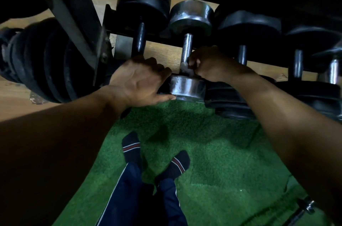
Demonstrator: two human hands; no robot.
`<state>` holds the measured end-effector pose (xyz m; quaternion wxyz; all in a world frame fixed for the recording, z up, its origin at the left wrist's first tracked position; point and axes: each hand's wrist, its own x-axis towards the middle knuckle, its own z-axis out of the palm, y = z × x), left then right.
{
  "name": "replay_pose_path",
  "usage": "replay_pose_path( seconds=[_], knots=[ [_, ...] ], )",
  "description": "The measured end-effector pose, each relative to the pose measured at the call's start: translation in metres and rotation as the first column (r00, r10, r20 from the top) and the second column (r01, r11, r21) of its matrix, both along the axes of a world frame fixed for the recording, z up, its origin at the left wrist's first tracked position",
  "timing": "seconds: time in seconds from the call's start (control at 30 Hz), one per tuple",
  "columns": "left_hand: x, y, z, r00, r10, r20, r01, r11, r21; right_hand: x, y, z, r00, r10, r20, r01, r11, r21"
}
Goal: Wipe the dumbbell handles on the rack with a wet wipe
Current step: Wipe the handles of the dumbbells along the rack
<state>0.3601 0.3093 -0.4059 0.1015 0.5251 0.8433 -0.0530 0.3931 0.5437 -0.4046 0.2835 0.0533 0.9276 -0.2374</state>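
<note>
Green artificial turf [212,151] is spread over the floor — tan wood flooring [14,107] is seen beside it. Two dark striped socks [131,147] and navy trousers [129,194] are seen on the turf.

A: Wipe [186,68] mostly buried under right hand [211,65]; only a pale scrap showing at the handle [187,48] base.
B: Left hand [137,81] fingertips hidden behind the chrome head [187,88]. Can't tell what they touch.
A: Rack [166,40] top lost in black. Upper tier unreadable.
B: Right-edge dumbbell [335,70] cut off by frame. Plates [37,59] at left clipped too, dim.
A: Bar [307,209] bottom right cropped, type unclear.
</note>
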Motion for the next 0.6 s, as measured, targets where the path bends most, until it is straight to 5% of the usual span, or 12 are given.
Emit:
replay_pose_path(
  seconds=[0.2,0.6],
  knots=[
    [-0.001,0.001,0.004,0.999,-0.031,-0.021,0.031,0.999,-0.013,0.008,0.010,0.014,0.951,-0.198,-0.236,0.175,0.978,-0.117],
    [-0.004,-0.004,-0.021,0.998,-0.025,0.059,0.027,0.999,-0.038,0.048,0.056,0.029,0.851,-0.283,-0.442,0.326,0.945,0.023]
  ],
)
